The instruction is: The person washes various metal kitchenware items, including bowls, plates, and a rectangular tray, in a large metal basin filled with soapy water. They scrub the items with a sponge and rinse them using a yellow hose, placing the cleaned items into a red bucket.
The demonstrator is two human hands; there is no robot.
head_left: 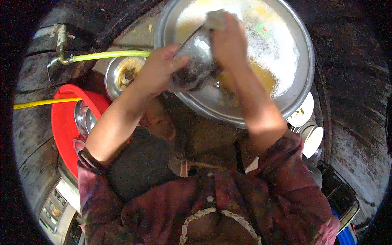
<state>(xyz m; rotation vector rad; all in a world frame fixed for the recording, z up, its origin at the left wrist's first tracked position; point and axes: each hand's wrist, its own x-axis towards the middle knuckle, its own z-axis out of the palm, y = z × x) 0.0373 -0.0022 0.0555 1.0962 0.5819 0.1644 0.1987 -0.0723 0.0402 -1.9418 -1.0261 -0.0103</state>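
A shiny grey metal bowl (pixel 195 57) is tilted over the near left part of a large metal basin (pixel 309 57) of foamy, yellowish water. My left hand (pixel 161 65) grips the bowl by its left side, thumb on the metal. Closed around a pale, crumpled scrubber (pixel 218 18), my right hand (pixel 231 43) is at the bowl's far edge and somewhat smeared by motion. The scrubber's exact kind is hard to make out. Something small, green and red (pixel 262 29) shows in the foam to the right.
Left of the basin is a metal bowl with food scraps (pixel 122 75). A red tub (pixel 61 122) holds metal dishes. From a wall tap (pixel 61 45) runs a yellow-green hose (pixel 110 55). White dishes (pixel 302 110) stand right of the basin, near a dark rack (pixel 339 192).
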